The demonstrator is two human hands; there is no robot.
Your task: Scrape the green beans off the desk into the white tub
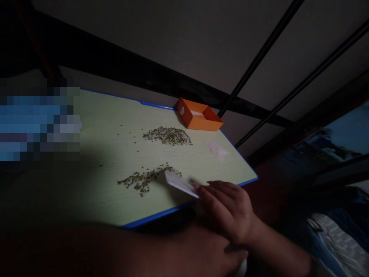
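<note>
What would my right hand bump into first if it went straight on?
Probably the nearer pile of green seeds: the white card in your right hand would get there first, though depth is hard to tell.

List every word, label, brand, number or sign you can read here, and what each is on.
None can be read.
Orange box: a small pale spot on one wall, too small to tell whether it is printed.
White card in the right hand: no lettering shows.
Striped cloth: stripes only; too dark and blurred to make out any print.
</note>
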